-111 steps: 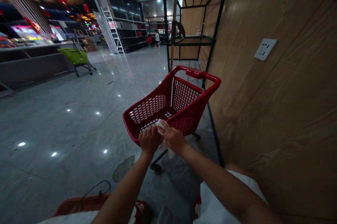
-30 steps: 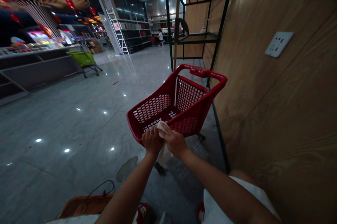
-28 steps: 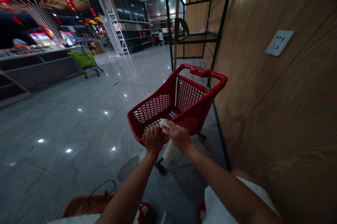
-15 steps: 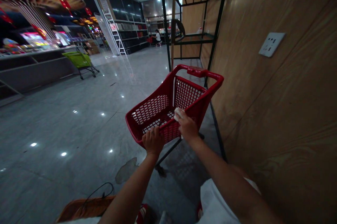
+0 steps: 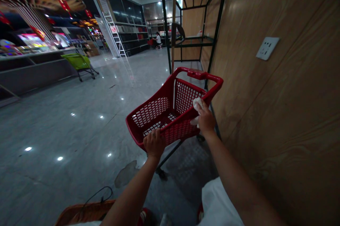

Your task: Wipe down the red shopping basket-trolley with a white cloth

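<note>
The left hand [image 5: 154,144] has its fingers curled closed over the near rim of a small red plastic shopping cart [image 5: 198,74], its moulded walls pierced by a lattice of small openings and carried on a dark metal frame [image 5: 170,153]. The right hand [image 5: 205,119] grips a crumpled white cloth [image 5: 197,105] against the cart's right rim, close to a wood-grain wall [image 5: 289,130]. Earlier both hands sat together at the near rim; the right has since moved along the side toward the handle.

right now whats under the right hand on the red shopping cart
White tissue, between the right hand and the red shopping cart's rim; the rim under the palm is hidden.
</note>
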Motion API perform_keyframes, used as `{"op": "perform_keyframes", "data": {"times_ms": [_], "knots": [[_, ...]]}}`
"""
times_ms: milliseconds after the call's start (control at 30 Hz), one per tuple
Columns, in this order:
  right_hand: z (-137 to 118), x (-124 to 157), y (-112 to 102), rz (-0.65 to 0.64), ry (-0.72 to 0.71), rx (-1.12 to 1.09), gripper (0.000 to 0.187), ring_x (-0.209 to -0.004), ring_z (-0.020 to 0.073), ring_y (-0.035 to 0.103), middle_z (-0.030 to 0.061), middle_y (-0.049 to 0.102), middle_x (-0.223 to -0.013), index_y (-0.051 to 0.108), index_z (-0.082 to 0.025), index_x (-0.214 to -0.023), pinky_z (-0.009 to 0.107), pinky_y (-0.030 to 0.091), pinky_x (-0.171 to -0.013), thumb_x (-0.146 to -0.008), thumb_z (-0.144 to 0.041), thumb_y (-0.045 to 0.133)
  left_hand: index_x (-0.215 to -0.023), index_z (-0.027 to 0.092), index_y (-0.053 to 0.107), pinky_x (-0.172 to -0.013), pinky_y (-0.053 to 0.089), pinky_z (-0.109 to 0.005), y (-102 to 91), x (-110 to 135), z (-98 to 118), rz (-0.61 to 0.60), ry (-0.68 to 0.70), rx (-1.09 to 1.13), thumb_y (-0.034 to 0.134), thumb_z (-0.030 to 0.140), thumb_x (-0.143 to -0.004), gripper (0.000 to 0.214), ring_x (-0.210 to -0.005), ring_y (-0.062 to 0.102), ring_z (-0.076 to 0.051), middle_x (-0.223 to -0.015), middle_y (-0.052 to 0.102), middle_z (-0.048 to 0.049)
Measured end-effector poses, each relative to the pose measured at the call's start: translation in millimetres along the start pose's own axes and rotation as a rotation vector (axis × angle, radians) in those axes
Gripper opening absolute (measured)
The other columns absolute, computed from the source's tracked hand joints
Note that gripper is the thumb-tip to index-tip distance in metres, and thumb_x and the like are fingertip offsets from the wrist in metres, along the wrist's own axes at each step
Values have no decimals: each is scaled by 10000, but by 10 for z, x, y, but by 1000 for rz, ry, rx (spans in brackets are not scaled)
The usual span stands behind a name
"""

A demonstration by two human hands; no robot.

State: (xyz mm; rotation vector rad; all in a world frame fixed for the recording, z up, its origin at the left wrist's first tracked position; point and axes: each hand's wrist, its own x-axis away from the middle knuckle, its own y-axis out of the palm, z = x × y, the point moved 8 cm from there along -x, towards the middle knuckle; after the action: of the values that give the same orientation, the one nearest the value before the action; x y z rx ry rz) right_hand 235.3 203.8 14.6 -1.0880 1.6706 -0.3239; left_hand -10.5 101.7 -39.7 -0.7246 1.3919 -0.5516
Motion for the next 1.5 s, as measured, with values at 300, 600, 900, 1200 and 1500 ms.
{"op": "perform_keyframes", "data": {"times_ms": [300, 600, 900, 1200, 1500], "knots": [[-1355, 888, 433, -380, -481, -275, 578, -1263, 183, 490, 24, 372, -1501, 485, -248, -1375, 287, 448, -1020, -834, -45, 491, -1013, 186, 630, -746, 320, -371, 13, 4, 11, -33, -13, 21, 512, 309, -820, 257, -844, 553, -245, -988, 667, -117], [-204, 97, 122, -107, -62, -83, 672, -1157, 218, 580, -2, 400, -1483, 500, -311, -1362, 343, 510, -945, -781, 16, 418, -1068, 184, 625, -754, 322, -379, -12, -3, 33, -25, -9, -4, 527, 314, -806, 308, -851, 553, -254, -1022, 667, -119], [-1072, 668, 383, -311, -383, -282, 642, -1349, 170, 384, 18, 397, -1486, 489, -246, -1371, 308, 393, -1084, -789, 22, 448, -1028, 196, 636, -741, 315, -371, 0, 2, 29, -17, -30, 33, 518, 317, -805, 279, -833, 553, -247, -992, 676, -105], [-699, 407, 319, -299, -276, -263, 670, -1226, 146, 528, -33, 446, -1452, 546, -326, -1313, 267, 461, -1010, -757, 30, 431, -1055, 187, 626, -749, 316, -369, -45, -2, 35, -9, 1, 1, 511, 325, -822, 293, -842, 554, -242, -988, 671, -108], [-258, 154, 127, -81, -98, -132, 653, -1279, 203, 478, 40, 384, -1492, 505, -212, -1362, 322, 467, -1012, -764, 34, 408, -1061, 191, 634, -749, 312, -369, -22, 15, 64, 3, -24, 31, 522, 298, -814, 292, -842, 551, -242, -983, 665, -107]]}}
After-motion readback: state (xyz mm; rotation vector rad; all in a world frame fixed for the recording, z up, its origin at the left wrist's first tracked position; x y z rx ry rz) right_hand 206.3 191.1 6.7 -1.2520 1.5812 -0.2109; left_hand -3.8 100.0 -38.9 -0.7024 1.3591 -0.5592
